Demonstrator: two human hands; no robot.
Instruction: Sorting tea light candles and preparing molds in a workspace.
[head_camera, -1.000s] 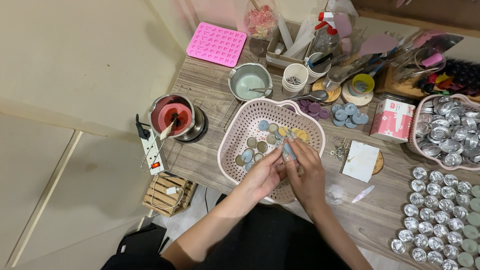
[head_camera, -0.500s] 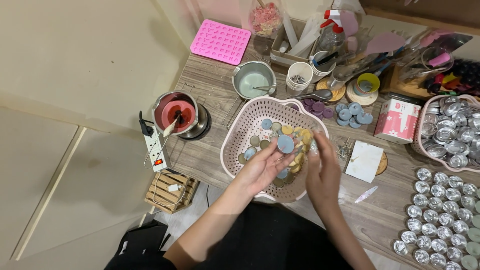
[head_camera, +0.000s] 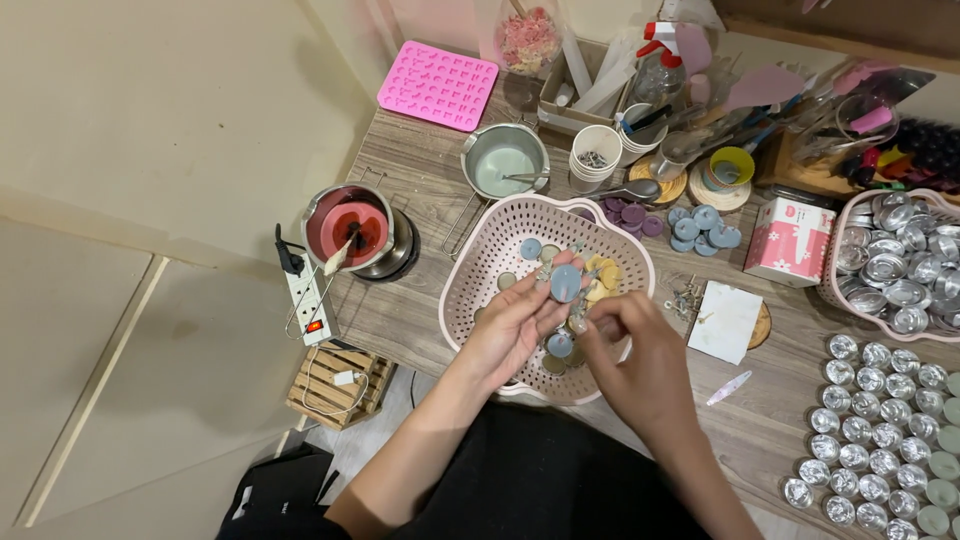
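Note:
A pink slotted basket (head_camera: 480, 275) sits on the wooden table and holds several small round wax discs in blue, yellow and grey. My left hand (head_camera: 515, 325) is over the basket and grips a blue wax disc (head_camera: 565, 283) between thumb and fingers. My right hand (head_camera: 635, 345) is beside it, fingers pinched at the disc's lower edge near a thin wick. More discs lie under both hands in the basket.
A pot of red wax (head_camera: 355, 228) stands left by a power strip (head_camera: 305, 300). A pan of pale wax (head_camera: 505, 160), a pink mould (head_camera: 438, 85), loose purple and blue discs (head_camera: 700, 225), a small box (head_camera: 790, 240) and many empty metal cups (head_camera: 880, 430) surround the basket.
Both hands have shifted slightly over the basket; the blue disc is now raised between the left fingers, and the right hand has closed in on its lower edge.

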